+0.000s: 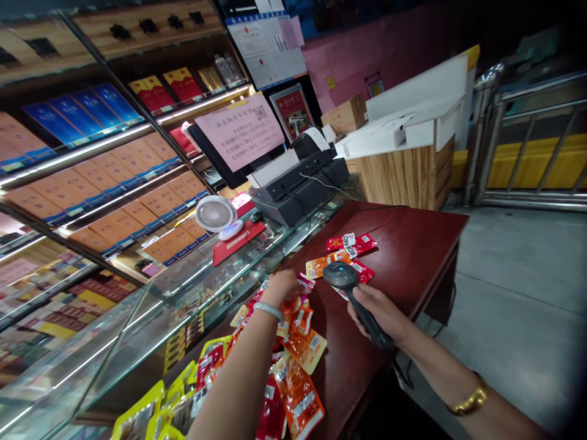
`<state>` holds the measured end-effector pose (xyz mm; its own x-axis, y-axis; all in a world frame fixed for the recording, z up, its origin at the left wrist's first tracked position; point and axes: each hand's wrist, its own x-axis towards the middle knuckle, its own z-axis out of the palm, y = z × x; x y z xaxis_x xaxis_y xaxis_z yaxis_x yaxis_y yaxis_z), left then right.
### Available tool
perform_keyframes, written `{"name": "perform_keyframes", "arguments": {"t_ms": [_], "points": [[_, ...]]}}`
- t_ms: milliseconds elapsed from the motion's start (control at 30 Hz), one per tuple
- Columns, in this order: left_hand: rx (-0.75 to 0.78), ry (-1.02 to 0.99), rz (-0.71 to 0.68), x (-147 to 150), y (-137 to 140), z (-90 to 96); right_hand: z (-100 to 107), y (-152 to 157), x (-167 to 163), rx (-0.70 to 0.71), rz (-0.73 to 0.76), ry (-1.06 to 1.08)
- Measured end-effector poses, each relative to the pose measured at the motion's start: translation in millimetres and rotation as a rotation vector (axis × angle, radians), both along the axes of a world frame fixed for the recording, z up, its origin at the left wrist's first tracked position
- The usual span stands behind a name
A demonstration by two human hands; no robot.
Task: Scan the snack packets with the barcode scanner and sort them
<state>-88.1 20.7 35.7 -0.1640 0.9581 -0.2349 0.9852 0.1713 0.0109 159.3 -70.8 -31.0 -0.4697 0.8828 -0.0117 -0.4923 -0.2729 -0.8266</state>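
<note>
Right hand point(378, 311) closed round scanner point(355, 299) handle, head of scanner over bench point(413, 244) middle, pointing toward far packets point(351, 253). Left hand point(282, 286) fingers curled down on snack packet point(305, 282) at bench left edge, beside glass case point(183, 318); whether it grips packet, cannot tell. Heap of orange and red packets point(298, 360) lies along near left edge under left forearm. Small fan point(215, 217) stands on glass case top. Till point(298, 177) sits beyond bench far-left corner.
</note>
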Motion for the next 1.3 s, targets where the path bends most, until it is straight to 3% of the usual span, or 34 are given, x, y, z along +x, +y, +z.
{"name": "perform_keyframes", "arguments": {"t_ms": [133,367,467,633,767,967,1100,1167,1200,1300], "points": [[0.042,-0.171,0.031,-18,7,3.2,0,-1,1,0.007,0.014,0.003],[0.349,-0.505,0.094,-49,10,15.4,-4,1,3,0.042,0.087,0.013],[0.445,-0.633,0.112,-45,10,18.0,-6,1,4,0.048,0.119,0.024],[0.512,-0.955,0.103,-14,8,16.8,-9,2,4,0.055,0.122,0.036],[0.502,-1.122,0.12,7,5,19.1,-8,2,3,0.053,0.108,0.038],[0.478,-1.234,0.165,12,5,15.8,-6,1,3,0.069,0.09,0.052],[0.352,-1.391,0.178,24,10,8.3,-5,1,2,0.077,0.084,0.054],[0.286,-1.306,0.127,29,11,6.8,-5,1,3,0.076,0.082,0.052],[0.252,-1.169,0.081,30,10,7.1,-5,0,3,0.074,0.082,0.051],[0.085,-0.518,-0.117,22,-1,11.1,-5,0,3,0.067,0.08,0.056]]}}
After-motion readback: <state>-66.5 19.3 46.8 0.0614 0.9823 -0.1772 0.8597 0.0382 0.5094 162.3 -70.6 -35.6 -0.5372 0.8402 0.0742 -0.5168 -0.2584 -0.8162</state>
